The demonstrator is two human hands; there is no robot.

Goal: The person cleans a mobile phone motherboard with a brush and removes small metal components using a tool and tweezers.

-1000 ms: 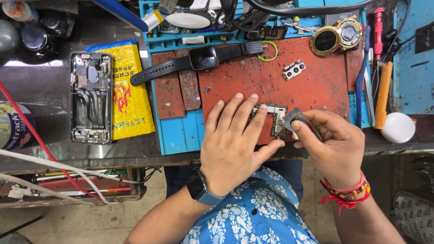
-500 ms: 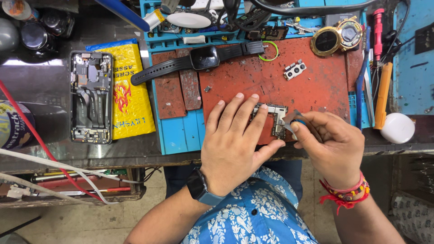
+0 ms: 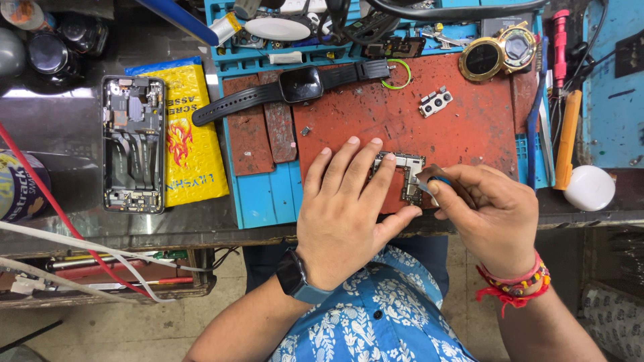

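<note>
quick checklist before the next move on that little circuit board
1. Circuit board flat on the red mat: ok.
2. Left hand pinning the board: ok, fingers on its left edge.
3. Right hand gripping a small tool: ok.
4. Tool tip on the right spot: cannot tell, too small.
5. Loose camera part clear of the hands: ok.
6. Watch out of the way: ok.

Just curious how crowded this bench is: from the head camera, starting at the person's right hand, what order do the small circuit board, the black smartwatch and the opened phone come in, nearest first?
From the right hand:
1. Small circuit board, at its fingertips.
2. Black smartwatch, up and to the left on the red mat.
3. Opened phone, far left, beside the yellow packet.
</note>
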